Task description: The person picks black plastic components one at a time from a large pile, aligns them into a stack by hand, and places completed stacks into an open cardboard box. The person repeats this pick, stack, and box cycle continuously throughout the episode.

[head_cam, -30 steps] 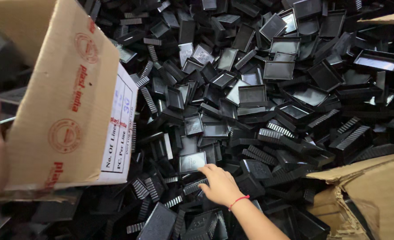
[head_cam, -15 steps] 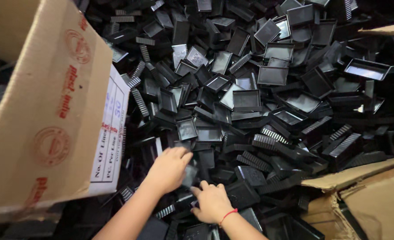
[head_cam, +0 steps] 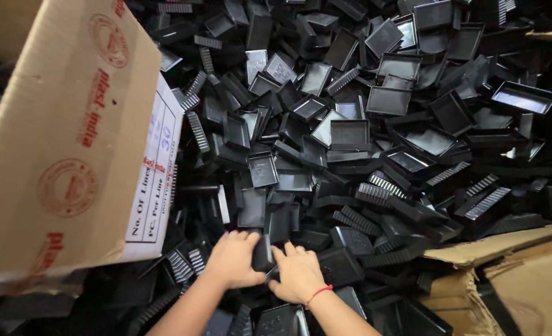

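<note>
Left hand (head_cam: pixel 233 260) clenched around a small black plastic tray (head_cam: pixel 262 252) at the near edge of the heap of black plastic trays (head_cam: pixel 375 124). Right hand (head_cam: pixel 297 274), red thread at the wrist, spread flat just beside it, fingers touching the same tray. Cardboard box flap (head_cam: pixel 70 137) with a white label to the left; torn cardboard (head_cam: pixel 524 274) at lower right.

carton (head_cam: pixel 70 155) left, trays (head_cam: pixel 363 130) heaped right

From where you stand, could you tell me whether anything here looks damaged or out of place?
Yes: the cardboard box at lower right has a torn, ragged edge. The black plastic trays lie in a jumbled heap, tilted every way, where both hands dig.
</note>
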Tool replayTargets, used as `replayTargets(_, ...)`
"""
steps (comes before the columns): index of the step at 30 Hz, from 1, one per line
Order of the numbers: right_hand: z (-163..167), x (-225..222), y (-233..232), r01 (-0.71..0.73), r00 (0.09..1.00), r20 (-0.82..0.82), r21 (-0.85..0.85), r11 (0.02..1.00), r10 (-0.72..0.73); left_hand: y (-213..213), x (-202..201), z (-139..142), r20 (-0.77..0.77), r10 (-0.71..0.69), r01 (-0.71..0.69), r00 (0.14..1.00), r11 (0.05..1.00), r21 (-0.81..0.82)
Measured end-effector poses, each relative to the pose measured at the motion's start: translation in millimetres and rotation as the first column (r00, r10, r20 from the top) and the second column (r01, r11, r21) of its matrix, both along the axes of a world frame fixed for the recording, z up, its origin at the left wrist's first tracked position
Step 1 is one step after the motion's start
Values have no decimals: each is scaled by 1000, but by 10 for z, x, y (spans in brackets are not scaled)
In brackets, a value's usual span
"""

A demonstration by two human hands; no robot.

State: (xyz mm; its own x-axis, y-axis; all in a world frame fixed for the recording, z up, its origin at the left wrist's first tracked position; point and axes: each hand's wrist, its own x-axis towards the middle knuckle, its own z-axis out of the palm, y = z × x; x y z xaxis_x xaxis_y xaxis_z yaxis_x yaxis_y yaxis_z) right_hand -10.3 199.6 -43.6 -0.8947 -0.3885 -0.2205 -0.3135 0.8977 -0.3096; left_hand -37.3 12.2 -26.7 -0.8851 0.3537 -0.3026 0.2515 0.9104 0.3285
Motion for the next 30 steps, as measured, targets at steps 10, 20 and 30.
replayTargets(10,-261,-288,-207,-38,998,64,260,965,22,-423,605,316,-31,425,-164,905,414,895)
replayTargets(20,-563,-734,141,-5,999,-36,93,996,8,-416,918,802,598,125,-581,792,-144,801)
replayTargets(30,1286,-109,613,260,944,175,-918,300,-280,230,718,2073,471,139,-489,871,350,799)
